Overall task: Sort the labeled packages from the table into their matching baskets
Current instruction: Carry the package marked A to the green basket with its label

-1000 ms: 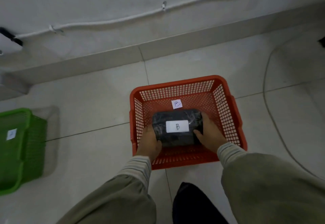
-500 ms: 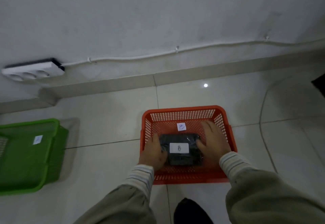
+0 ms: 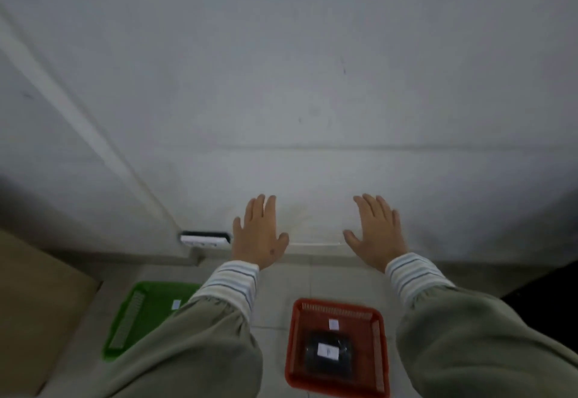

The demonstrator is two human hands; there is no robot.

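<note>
A black wrapped package (image 3: 327, 354) with a white label lies flat inside the red basket (image 3: 294, 344) on the floor, at the bottom of the view. A small white tag sticks to the basket's far inner wall. A green basket (image 3: 137, 313) with its own white tag stands to the left, partly hidden by my left sleeve. My left hand (image 3: 259, 232) and my right hand (image 3: 377, 231) are raised well above the baskets, palms down, fingers spread, holding nothing.
A grey wall fills most of the view. A white power strip (image 3: 205, 238) sits at the wall's base, left of my left hand. A tan surface (image 3: 34, 313) occupies the lower left corner. Something dark lies at the right edge.
Both hands have let go of the package, which stays in the red basket. The hands have risen and spread, and the camera has tilted up toward the wall.
</note>
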